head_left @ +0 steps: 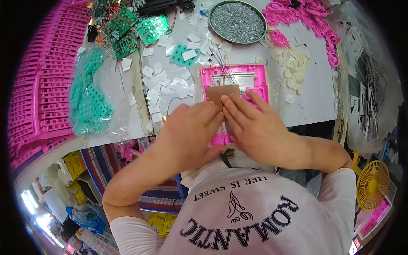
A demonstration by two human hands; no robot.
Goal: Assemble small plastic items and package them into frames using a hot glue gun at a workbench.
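Note:
A brown flat board [222, 91] lies over a pink plastic casing [261, 75], with thin coloured wires [226, 70] running out past its far edge. My left hand [189, 129] is at the board's left side, slightly blurred, its fingers bent together against the board and its thumb low over the casing. From the right, my right hand [259, 129] lays its stretched fingers on the board's right part, one finger reaching apart over the casing. The near part of the board is hidden under both hands.
Beyond the casing stands a round tray of small metal screws [236, 22]. White round pieces [295, 68] and pink parts [316, 17] lie to the right. Leftward are white squares [158, 83], teal rubber pads [89, 91], green circuit boards [153, 29] and stacked pink casings [42, 76].

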